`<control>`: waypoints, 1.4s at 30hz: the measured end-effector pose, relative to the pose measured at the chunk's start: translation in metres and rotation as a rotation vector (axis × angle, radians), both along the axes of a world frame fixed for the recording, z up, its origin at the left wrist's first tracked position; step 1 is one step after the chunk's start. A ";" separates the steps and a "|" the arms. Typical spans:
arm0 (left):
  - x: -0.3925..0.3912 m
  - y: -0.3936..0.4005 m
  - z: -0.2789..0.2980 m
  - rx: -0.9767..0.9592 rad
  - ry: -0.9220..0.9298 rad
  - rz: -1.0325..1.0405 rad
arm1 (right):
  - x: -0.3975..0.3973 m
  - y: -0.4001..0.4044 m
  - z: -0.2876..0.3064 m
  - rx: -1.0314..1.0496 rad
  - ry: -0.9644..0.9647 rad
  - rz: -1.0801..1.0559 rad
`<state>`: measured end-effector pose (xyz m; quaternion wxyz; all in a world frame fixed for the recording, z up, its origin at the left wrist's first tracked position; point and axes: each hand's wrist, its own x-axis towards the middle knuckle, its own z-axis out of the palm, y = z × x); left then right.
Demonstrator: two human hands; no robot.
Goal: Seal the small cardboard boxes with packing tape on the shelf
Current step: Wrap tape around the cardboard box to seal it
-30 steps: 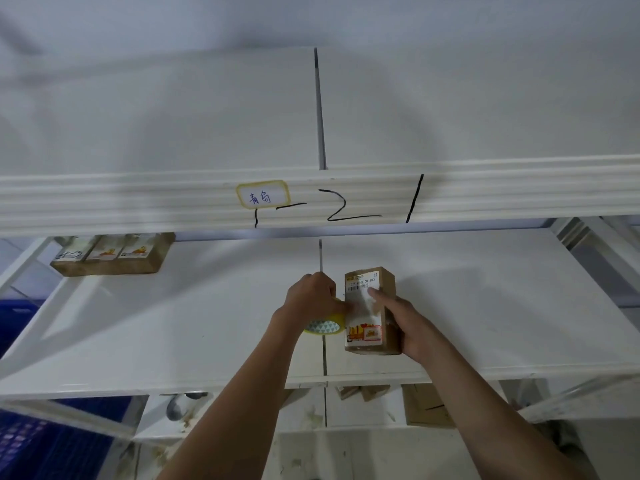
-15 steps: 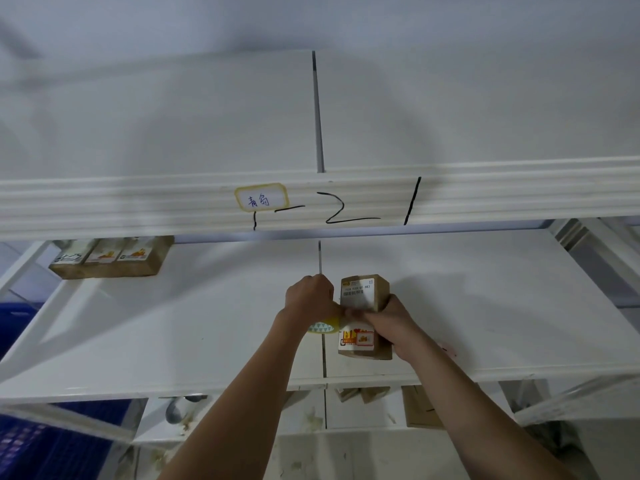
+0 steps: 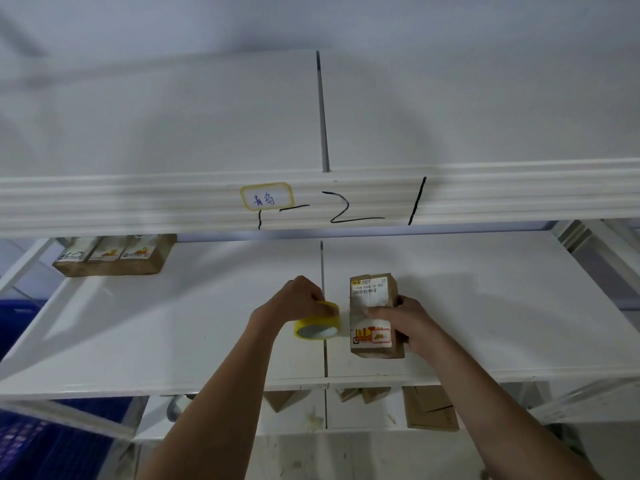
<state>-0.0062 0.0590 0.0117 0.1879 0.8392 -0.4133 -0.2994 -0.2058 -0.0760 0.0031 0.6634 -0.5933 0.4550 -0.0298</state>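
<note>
A white metal shelf board [image 3: 173, 327] is bearing a small brown cardboard box with printed labels [image 3: 373, 317], lying near the front edge. The right hand [image 3: 407, 323] is gripping this box, fingers curling across its top. Just left, the left hand [image 3: 298, 303] is clutching a yellow-cored roll of packing tape [image 3: 317, 325].

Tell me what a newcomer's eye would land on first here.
First, the small cardboard box standing mid-shelf, gripped by the right hand, with the left hand holding a yellow tape roll just beside it. Next, the yellow-edged label and black marker strokes on the shelf edge above.
</note>
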 end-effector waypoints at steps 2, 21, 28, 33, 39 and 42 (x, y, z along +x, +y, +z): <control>0.000 0.002 -0.005 0.023 -0.036 0.041 | 0.001 -0.002 0.003 -0.002 -0.015 0.013; -0.006 -0.001 -0.006 -0.021 0.228 0.026 | -0.013 0.010 0.014 0.249 -0.161 0.094; -0.006 0.003 -0.015 0.068 0.214 0.029 | -0.007 0.004 0.007 0.171 -0.073 0.084; -0.019 -0.007 -0.018 0.054 0.047 0.015 | 0.006 0.013 0.011 -0.177 0.065 0.163; -0.024 -0.014 -0.011 0.064 -0.094 -0.089 | 0.015 0.011 -0.002 -0.279 0.193 0.239; -0.015 -0.008 -0.005 0.066 0.022 -0.092 | 0.010 0.009 0.007 -0.289 0.169 0.237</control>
